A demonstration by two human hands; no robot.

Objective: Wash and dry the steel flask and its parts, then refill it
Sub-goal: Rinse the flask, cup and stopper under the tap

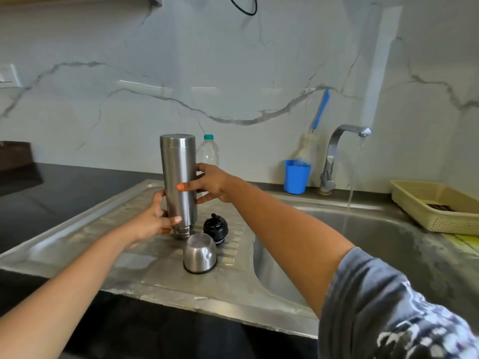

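Both hands are clamped on the flask (178, 182): the left hand (155, 218) low by its neck, the right hand (211, 182) round its middle. It stands mouth down mid draining board (103, 242); whether it touches I cannot tell. The steel cup (200, 252), mouth down, and the black stopper (215, 228) sit just beside it, toward the front edge. Washing looks done and draining begun. The tap (337, 149) runs; drying and refilling seem left.

The flask (178, 182) hides part of the plastic bottle (208, 151); the basket (445, 221) runs off-frame.
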